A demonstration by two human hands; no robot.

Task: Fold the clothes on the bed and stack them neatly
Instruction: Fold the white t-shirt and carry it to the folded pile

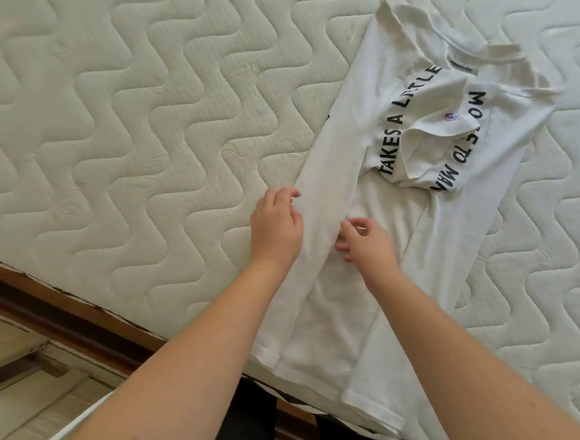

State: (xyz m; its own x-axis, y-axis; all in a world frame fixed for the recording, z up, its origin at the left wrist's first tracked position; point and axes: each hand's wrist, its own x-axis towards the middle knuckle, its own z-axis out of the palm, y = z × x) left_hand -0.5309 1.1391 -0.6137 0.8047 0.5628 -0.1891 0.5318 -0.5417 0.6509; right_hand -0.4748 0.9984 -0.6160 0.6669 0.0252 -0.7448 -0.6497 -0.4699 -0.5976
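A white T-shirt (361, 204) with black lettering lies lengthwise on the mattress, collar at the far end and hem at the near edge. Its left side is folded inward as a long strip, and a sleeve is bunched over the print. My left hand (276, 227) rests on the outer edge of that folded strip, with its fingers slightly bent over the cloth. My right hand (366, 242) sits just right of the fold. Its fingers are loosely curled and the fingertips touch the crease. No cloth is lifted by either hand.
The quilted cream mattress (134, 123) spreads wide to the left and behind the shirt. Its near edge meets a dark wooden bed frame (69, 311), with pale floor (1, 402) below. The shirt's hem hangs slightly over the mattress edge.
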